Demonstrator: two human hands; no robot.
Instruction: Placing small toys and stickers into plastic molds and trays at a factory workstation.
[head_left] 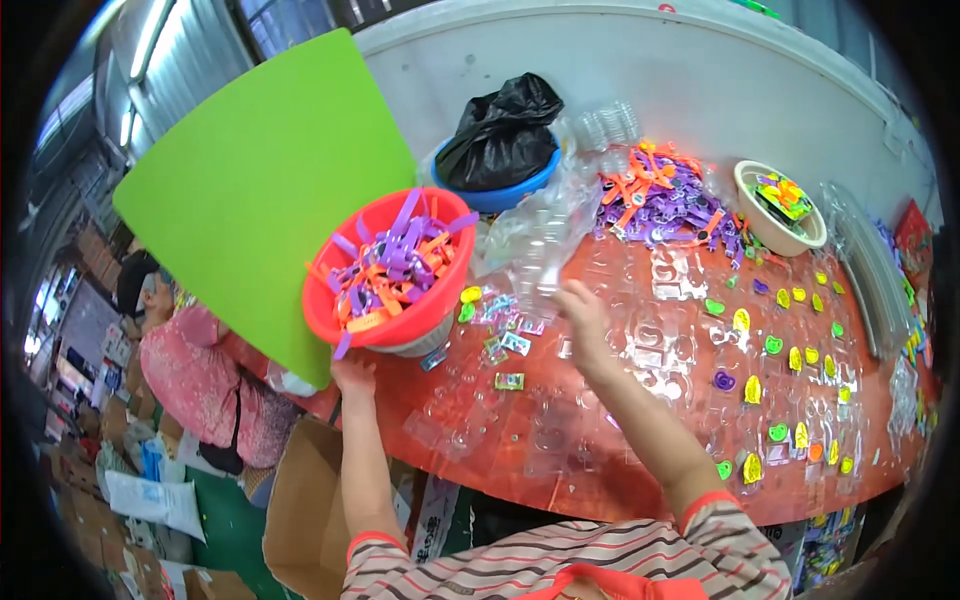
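Observation:
My left hand (352, 377) grips the lower rim of a red plastic basin (446, 285) and holds it tilted over the table's left edge. Purple and orange plastic strips (392, 262) fill the basin. My right hand (583, 310) reaches across the orange table (600, 470), fingers around the bottom of a heap of clear plastic blister trays (540, 235). Small printed cards (508, 381) lie between the two hands.
A blue basin with a black bag (502, 135) stands behind. More purple and orange strips (660, 195) lie beside a cream bowl (778, 235). Yellow and green small pieces (790, 385) sit in blister trays at right. A green board (265, 190), a person in pink (195, 375) and a cardboard box (305, 510) are at left.

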